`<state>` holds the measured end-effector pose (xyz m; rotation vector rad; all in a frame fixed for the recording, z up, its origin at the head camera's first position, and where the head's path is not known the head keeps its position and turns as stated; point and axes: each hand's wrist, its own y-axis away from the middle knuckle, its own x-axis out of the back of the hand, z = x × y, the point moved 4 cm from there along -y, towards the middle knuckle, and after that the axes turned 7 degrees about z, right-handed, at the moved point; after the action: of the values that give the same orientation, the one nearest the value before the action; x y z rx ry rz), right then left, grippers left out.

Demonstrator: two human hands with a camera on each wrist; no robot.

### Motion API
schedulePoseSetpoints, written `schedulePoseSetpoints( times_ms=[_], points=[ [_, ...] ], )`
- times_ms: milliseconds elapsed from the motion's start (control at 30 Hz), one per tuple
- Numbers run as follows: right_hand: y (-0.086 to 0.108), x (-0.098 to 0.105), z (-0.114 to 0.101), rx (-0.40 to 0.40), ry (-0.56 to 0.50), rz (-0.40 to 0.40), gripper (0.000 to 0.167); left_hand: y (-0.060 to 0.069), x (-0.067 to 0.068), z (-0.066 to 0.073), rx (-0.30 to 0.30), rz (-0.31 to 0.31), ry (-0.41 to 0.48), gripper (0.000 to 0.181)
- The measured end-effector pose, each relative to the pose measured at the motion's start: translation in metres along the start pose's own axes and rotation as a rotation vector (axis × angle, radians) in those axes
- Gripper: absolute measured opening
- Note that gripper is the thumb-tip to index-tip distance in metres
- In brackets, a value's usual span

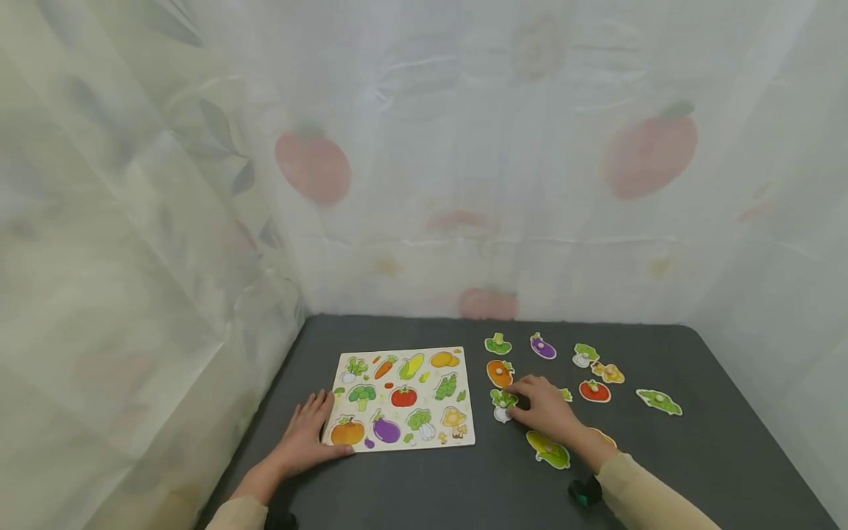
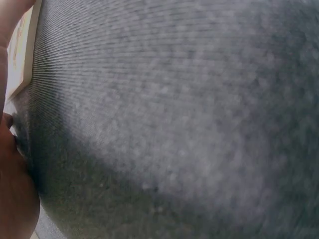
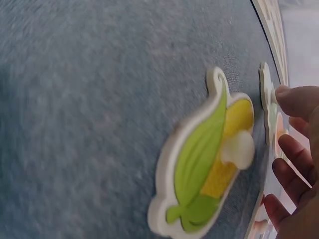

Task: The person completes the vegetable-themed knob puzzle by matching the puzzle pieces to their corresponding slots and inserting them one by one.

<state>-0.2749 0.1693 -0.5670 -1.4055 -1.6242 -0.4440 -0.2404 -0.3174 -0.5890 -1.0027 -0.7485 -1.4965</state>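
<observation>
Right of the frame's lower middle, the right hand (image 1: 546, 408) is at the turnip piece (image 1: 501, 401), its grip partly spread; whether it has hold of the piece I cannot tell. Lower left of centre, the left hand (image 1: 305, 430), grip spread wide, touches the puzzle board (image 1: 401, 414) on the worktop (image 1: 424, 489).

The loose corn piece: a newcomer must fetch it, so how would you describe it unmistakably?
Find the vegetable puzzle board on the dark table in the head view, then look right. The corn piece lies below and right of the radish piece by the right hand. Its yellow cob in green husk sets it apart from its neighbours.
</observation>
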Motion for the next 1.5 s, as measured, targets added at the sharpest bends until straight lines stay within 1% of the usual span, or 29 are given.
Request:
schedulePoseSetpoints(
  times_ms=[167, 267, 433, 633, 867, 1067, 1233, 1400, 1500],
  points=[
    [0.001, -0.002, -0.003, -0.015, 0.016, 0.016, 0.030, -0.001, -0.005, -0.001, 0.010, -0.005, -0.029, 0.129],
    [0.002, -0.004, -0.003, -0.023, 0.025, 0.024, 0.027, -0.002, -0.006, -0.001, 0.016, -0.007, -0.032, 0.130],
    [0.000, -0.008, -0.001, -0.032, 0.032, 0.024, 0.023, -0.002, -0.006, -0.001, 0.012, -0.009, -0.040, 0.133],
    [-0.002, -0.011, 0.000, -0.030, 0.023, 0.025, 0.017, -0.002, -0.007, -0.004, 0.016, -0.014, -0.055, 0.137],
    [-0.003, -0.013, 0.000, -0.033, 0.024, 0.019, 0.013, 0.001, -0.005, -0.005, 0.024, -0.001, -0.054, 0.136],
    [-0.003, -0.012, -0.001, -0.034, 0.022, 0.028, 0.012, 0.001, -0.005, -0.006, 0.022, -0.007, -0.064, 0.135],
    [-0.003, -0.011, -0.003, -0.028, 0.014, 0.036, 0.012, 0.002, -0.003, -0.005, 0.012, -0.002, -0.041, 0.133],
    [-0.003, -0.013, -0.002, -0.025, 0.018, 0.035, 0.012, 0.005, -0.002, -0.004, -0.033, 0.046, 0.004, 0.131],
    [-0.003, -0.013, -0.001, -0.026, 0.020, 0.037, 0.011, 0.006, -0.002, -0.004, -0.044, 0.054, 0.021, 0.131]
  ],
)
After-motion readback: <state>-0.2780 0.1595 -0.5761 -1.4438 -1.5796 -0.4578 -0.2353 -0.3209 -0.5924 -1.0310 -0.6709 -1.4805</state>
